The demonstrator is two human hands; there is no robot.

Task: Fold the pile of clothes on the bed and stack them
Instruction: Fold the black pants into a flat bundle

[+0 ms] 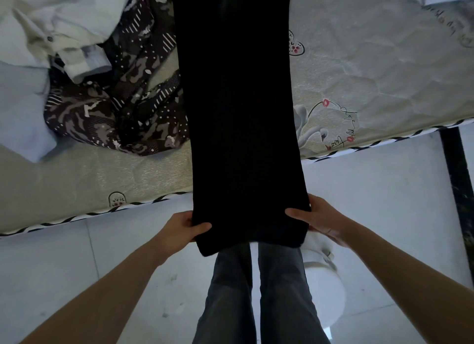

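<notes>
Black garment (238,112) lay stretched long and narrow from the far part of the bed (372,69) toward the near edge, its near end pulled out past the mattress rim and held in the air over the floor. Left hand (179,228) pinched the near left corner, thumb on top, fingers under the cloth. Right hand (318,220) pinched the near right corner the same way. Both grips were closed on the fabric, the near hem drooping between them.

Cloth looked soft and limp, fairly light, matte, not slippery; judged likely to sag and skew unless kept taut. Best hold: the two corners, level with each other.

Unfolded pile sat on the left: a dark patterned garment (115,107), pale shirts (59,22) beyond it. Most of the task seemed undone.
</notes>
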